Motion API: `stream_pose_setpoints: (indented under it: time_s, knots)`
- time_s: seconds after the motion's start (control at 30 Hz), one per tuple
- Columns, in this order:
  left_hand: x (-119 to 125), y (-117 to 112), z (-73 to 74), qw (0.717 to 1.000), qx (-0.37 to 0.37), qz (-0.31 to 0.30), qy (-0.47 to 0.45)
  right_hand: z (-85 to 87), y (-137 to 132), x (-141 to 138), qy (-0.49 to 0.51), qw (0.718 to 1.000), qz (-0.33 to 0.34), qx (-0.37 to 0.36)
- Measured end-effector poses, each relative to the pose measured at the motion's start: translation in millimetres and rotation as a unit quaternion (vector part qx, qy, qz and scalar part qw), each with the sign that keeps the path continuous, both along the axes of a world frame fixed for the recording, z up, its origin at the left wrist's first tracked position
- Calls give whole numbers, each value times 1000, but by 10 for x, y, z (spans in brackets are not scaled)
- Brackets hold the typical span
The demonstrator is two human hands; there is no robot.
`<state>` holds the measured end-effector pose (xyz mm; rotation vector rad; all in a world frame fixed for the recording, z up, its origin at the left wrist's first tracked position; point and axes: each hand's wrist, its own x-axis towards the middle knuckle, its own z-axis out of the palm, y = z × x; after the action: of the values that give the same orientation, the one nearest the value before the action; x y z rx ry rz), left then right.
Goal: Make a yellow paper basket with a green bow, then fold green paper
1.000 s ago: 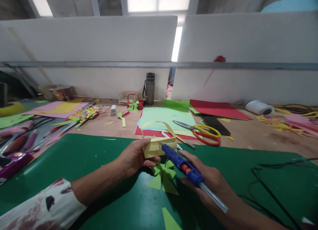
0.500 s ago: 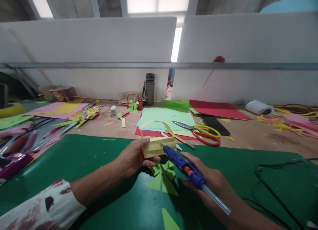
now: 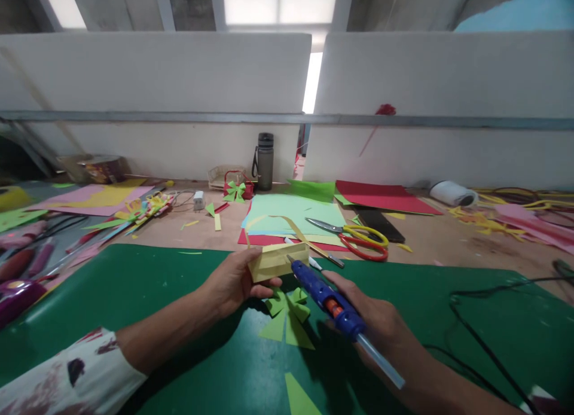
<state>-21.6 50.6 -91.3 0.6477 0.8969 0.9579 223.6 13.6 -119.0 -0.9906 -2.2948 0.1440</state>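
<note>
My left hand (image 3: 237,281) grips the near left end of a small pale yellow paper basket (image 3: 275,264), thumb on top and fingers beneath; a thin curved paper handle (image 3: 292,225) rises behind it. My right hand (image 3: 376,316) is wrapped round a blue glue gun (image 3: 325,295) with a clear glue stick out of its back. The gun's nozzle is at the basket's near side; whether it touches I cannot tell. Below the basket, a light green paper bow (image 3: 287,319) lies on the green mat (image 3: 188,343). A green paper piece (image 3: 299,396) lies nearer to me.
Behind the mat are scissors (image 3: 354,232), paper sheets (image 3: 293,208), a dark phone-like slab (image 3: 379,225) and a grey bottle (image 3: 265,162). A red paper basket (image 3: 237,188) with a green bow stands beside the bottle. A black cable (image 3: 475,331) runs over the mat at right.
The view has shifted slightly, so everything appears a little further left. Both hands keep their holds, and the nozzle stays at the basket's near side.
</note>
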Motion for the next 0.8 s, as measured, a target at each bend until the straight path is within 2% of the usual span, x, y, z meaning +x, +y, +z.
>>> stream_pose_setpoints:
  time_s: [0.1, 0.2, 0.3, 0.43, 0.53, 0.67, 0.8]
  knots:
    - [-3, 8, 13, 1000, -4, 11, 6, 59, 3, 32, -30, 993, 14, 112]
    - [-4, 19, 14, 1000, -3, 22, 19, 166, 50, 109, -78, 970, -23, 230]
    - [-6, 21, 21, 999, -12, 33, 32, 251, 178, 275, -131, 945, -57, 293]
    - [-9, 13, 39, 999, -10, 33, 29, 222, 422, 602, -241, 909, -174, 293]
    - [-15, 18, 45, 999, -5, 34, 34, 116, 549, 825, -308, 886, -239, 252]
    - [-36, 41, 28, 998, 4, 41, 46, 18, 576, 936, -340, 884, -244, 206]
    - [-69, 63, 5, 999, 13, 38, 33, 46, 532, 869, -361, 888, -222, 177]
